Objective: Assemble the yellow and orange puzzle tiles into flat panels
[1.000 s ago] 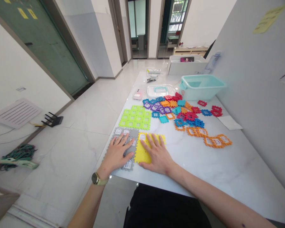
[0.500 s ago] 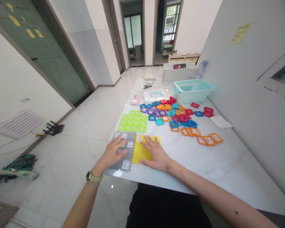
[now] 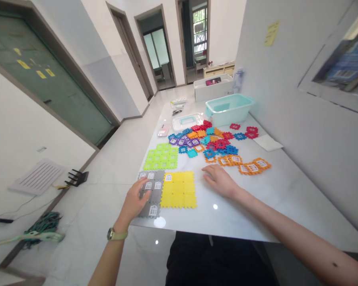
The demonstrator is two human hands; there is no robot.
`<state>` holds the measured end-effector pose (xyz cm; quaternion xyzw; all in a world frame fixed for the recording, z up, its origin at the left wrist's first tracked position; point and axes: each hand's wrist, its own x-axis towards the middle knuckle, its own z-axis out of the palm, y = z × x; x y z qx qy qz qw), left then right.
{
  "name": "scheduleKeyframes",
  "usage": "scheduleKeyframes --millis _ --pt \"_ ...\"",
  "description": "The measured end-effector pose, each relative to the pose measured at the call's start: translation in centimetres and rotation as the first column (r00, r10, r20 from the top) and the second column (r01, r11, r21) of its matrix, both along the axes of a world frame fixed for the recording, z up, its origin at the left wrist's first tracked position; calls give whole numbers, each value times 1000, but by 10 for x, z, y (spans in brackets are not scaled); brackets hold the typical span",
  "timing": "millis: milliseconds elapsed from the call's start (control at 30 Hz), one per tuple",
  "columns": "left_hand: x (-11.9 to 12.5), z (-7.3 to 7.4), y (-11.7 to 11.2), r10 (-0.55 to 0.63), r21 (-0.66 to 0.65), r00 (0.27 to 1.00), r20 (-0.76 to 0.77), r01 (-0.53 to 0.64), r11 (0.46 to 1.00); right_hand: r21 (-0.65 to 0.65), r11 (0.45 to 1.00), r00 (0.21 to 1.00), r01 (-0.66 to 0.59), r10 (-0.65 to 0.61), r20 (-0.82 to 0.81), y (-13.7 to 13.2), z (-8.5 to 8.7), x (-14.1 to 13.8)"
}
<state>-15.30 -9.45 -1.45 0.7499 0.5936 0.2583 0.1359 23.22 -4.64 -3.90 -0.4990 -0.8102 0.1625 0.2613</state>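
A grey panel of joined window tiles point(image 3: 154, 184) lies at the near left edge of the white table point(image 3: 256, 206), joined to a yellow panel point(image 3: 179, 189) on its right. My left hand point(image 3: 135, 199) rests flat on the grey panel, fingers apart. My right hand point(image 3: 220, 181) hovers low over the bare tabletop to the right of the yellow panel, fingers loosely stretched, holding nothing. A row of orange window tiles point(image 3: 244, 165) lies just beyond it.
A lime green panel point(image 3: 161, 156) lies behind the grey one. Beyond that is a heap of loose coloured tiles point(image 3: 210, 140). A teal tub point(image 3: 229, 108), its clear lid point(image 3: 187, 120), a pink phone point(image 3: 164, 130), a white box point(image 3: 212, 86) and a white paper point(image 3: 267, 142) sit farther back. A wall runs along the right.
My right hand has lifted off the yellow panel and moved right, toward the orange tiles. My left hand stays on the grey panel. My view has swung to the right.
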Motion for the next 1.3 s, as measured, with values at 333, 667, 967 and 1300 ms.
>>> scheduleKeyframes --millis 333,667,967,1300 --pt "-63 -16 27 383 -20 915 131 -383 923 10 999 997 -31 30 67 -17 0 -15" --pt "-61 1 -6 502 -540 818 280 -298 787 -44 973 961 -228 232 150 -32 12 -38" --pt "-63 18 -2 553 -560 780 293 -328 760 -31 939 936 -342 344 78 -26 24 -53" --pt "-52 78 7 443 -559 844 303 -219 800 -57 873 867 -484 488 105 -24 12 -103"
